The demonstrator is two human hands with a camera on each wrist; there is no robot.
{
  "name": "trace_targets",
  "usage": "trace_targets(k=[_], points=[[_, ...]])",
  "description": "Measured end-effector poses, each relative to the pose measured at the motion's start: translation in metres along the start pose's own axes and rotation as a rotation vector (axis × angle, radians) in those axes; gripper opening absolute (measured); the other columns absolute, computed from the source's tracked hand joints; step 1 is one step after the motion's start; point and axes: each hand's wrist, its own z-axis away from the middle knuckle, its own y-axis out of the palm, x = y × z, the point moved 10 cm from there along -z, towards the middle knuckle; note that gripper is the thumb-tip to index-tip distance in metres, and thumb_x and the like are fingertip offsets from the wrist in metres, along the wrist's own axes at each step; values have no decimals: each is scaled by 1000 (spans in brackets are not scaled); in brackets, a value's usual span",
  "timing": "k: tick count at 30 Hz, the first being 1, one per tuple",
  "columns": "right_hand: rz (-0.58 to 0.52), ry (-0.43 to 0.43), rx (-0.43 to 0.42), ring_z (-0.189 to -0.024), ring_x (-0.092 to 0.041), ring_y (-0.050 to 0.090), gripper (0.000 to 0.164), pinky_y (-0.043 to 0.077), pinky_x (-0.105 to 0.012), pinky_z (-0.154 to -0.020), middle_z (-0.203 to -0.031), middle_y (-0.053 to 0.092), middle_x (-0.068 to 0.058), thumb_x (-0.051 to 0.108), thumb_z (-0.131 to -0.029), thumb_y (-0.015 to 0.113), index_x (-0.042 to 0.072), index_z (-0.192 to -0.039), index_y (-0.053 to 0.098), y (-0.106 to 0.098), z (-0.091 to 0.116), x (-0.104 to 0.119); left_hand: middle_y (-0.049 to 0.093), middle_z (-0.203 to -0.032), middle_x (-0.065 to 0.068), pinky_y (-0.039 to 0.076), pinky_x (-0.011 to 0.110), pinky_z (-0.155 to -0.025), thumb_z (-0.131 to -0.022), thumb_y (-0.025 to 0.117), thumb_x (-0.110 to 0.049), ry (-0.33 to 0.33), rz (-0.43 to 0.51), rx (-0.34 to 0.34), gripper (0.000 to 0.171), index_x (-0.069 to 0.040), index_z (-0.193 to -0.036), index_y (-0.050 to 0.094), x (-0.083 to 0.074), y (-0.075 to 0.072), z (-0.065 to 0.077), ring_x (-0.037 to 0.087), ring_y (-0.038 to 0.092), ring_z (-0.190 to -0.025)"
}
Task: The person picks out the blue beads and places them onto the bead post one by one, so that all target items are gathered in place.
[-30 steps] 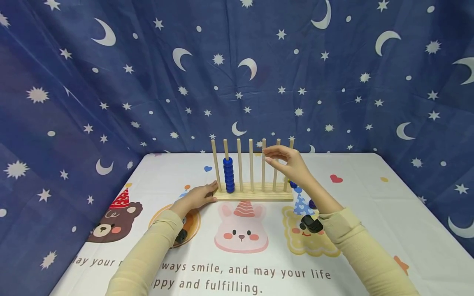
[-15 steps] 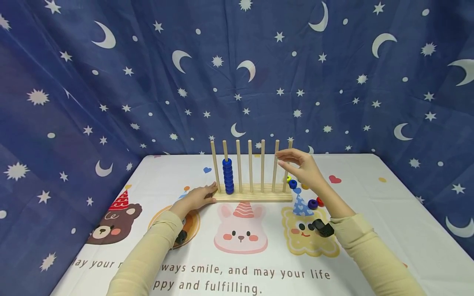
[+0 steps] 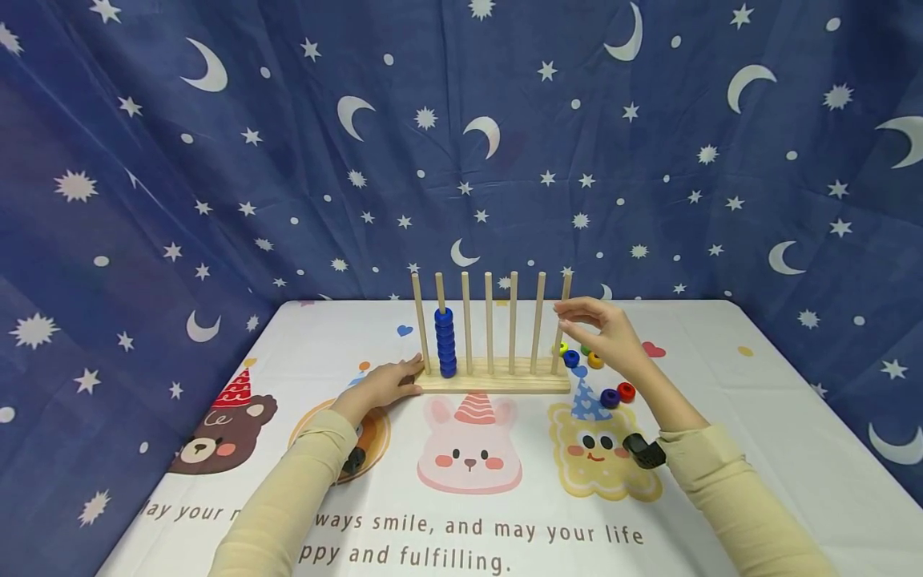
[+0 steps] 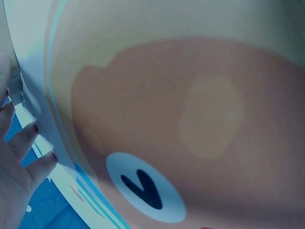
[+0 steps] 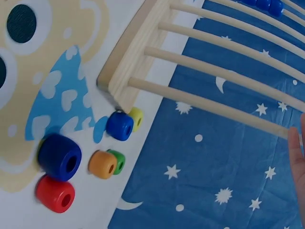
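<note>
A wooden abacus stand (image 3: 519, 385) with several upright pegs stands toward the back of the table. A stack of blue beads (image 3: 445, 343) sits on its second peg from the left. My left hand (image 3: 380, 383) holds the base's left end, thumb at the front corner and a finger at the back one; other fingers (image 4: 40, 167) spread out in the left wrist view. Beside the rightmost peg (image 3: 562, 312), my right hand (image 3: 606, 328) is raised, with thumb and fingers curved apart. No bead shows between them. In the right wrist view, a fingertip (image 5: 295, 143) lies right at that peg's top.
Loose beads lie right of the stand: a yellow bead (image 5: 137, 119), a blue bead (image 5: 119, 126), an orange bead (image 5: 102, 164), a green bead (image 5: 117, 161), a dark blue bead (image 5: 59, 156) and a red bead (image 5: 55, 193). A starry blue curtain (image 3: 461, 160) hangs behind the table.
My right hand has moved rightward from the fifth peg past the sixth to the rightmost one, uncovering the loose beads. The left hand stays at the base.
</note>
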Motion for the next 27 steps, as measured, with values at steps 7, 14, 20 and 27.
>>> trace_targets(k=[7, 14, 20, 27], points=[[68, 24, 13, -98, -22, 65, 27, 45, -6, -86, -109, 66, -23, 1, -87, 64, -5, -113, 63, -5, 8, -11, 33, -149, 17, 35, 52, -107, -92, 59, -29, 5, -15, -8, 59, -1, -141, 41, 0, 0, 0, 45, 38, -131], [98, 28, 36, -98, -33, 64, 28, 47, -8, -86, -109, 66, -22, 1, -85, 65, -4, -113, 63, -7, 12, -21, 33, -149, 17, 36, 52, -106, -92, 59, -29, 5, -22, -15, 58, -2, -141, 41, 0, -1, -1, 46, 39, -130], [130, 54, 60, -98, -32, 64, 26, 52, -26, -88, -110, 67, -20, 4, -86, 66, -4, -111, 63, -6, 13, -34, 36, -148, 17, 37, 52, -105, -92, 59, -29, -7, -48, -18, 57, -2, -140, 43, 0, -1, -1, 45, 43, -128], [179, 79, 89, -98, -36, 63, 26, 50, -44, -89, -110, 66, -23, 4, -87, 64, -6, -111, 62, -7, 10, -46, 37, -148, 16, 37, 49, -107, -91, 61, -28, -16, -34, -18, 56, -2, -138, 46, 0, -3, -2, 41, 44, -129]])
